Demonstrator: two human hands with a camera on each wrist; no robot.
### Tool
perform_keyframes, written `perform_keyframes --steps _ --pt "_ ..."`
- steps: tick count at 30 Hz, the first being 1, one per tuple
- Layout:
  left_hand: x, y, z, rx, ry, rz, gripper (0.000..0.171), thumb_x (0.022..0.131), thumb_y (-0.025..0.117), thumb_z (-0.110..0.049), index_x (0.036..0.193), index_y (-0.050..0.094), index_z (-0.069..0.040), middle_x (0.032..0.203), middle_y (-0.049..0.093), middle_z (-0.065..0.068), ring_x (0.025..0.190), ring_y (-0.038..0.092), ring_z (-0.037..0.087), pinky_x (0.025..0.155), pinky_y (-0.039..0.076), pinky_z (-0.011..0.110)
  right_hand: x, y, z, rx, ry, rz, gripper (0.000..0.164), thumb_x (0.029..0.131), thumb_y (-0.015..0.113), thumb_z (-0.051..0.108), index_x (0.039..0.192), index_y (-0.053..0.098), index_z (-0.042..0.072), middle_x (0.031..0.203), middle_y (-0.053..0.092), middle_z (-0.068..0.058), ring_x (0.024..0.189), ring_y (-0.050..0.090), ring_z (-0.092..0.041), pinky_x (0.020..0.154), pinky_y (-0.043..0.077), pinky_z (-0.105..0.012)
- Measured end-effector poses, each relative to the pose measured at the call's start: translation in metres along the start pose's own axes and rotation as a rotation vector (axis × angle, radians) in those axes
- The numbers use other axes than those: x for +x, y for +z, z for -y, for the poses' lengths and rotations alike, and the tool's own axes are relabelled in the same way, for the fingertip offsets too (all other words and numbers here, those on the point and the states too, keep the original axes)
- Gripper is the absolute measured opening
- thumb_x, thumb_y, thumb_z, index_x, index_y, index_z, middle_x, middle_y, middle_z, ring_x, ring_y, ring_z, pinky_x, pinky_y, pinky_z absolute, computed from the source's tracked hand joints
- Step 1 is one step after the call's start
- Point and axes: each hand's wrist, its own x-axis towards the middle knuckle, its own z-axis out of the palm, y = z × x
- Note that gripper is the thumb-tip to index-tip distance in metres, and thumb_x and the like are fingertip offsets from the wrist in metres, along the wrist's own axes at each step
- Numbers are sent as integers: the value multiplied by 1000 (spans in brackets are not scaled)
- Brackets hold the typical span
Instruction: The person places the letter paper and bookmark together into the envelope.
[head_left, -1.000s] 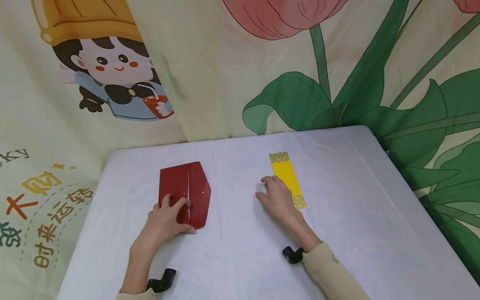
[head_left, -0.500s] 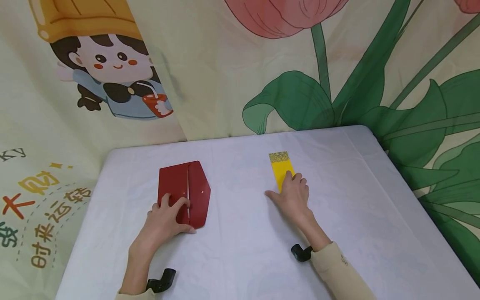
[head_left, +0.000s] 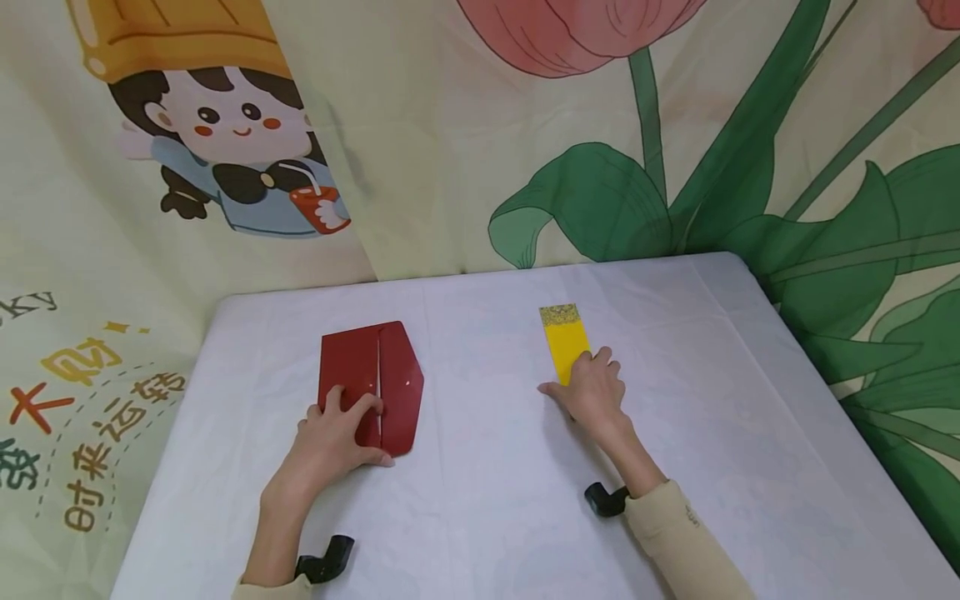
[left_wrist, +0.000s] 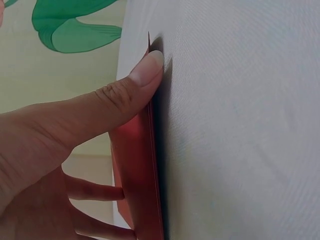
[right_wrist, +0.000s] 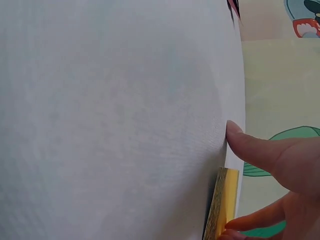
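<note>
A flat red envelope point(head_left: 401, 375), its pointed flap spread to the right, lies on the left part of the table. My left hand point(head_left: 324, 446) rests on its near part, fingertips on top and the thumb at the near edge. In the left wrist view, the thumb point(left_wrist: 115, 102) overlaps the edge of the envelope point(left_wrist: 137, 160) and two fingers touch its face. Farther right lies a yellow strip point(head_left: 566, 340) with glittery gold ends. My right hand point(head_left: 596, 396) covers its near half, fingertips touching it. In the right wrist view, the thumb point(right_wrist: 260, 152) is spread away from the strip point(right_wrist: 230, 192).
A white cloth covers the table point(head_left: 480, 517). Black wrist cameras, one near the left wrist point(head_left: 327, 560) and one near the right point(head_left: 604, 500), stick out over it. A printed curtain point(head_left: 420, 125) hangs behind the table's far edge.
My right hand has shifted right from beside the yellow strip onto its near half. My left hand has stayed on the envelope. The whole head view has shifted slightly.
</note>
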Motion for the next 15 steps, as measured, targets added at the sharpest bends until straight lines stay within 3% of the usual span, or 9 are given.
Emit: perform_keyframes --steps 15 --pt "1 0 0 18 10 0 77 69 95 -43 132 59 -17 143 35 36 115 42 64 81 53 68 6 0 -7 44 1 22 67 85 84 44 118 57 -8 102 48 -20 82 51 -32 62 42 -38"
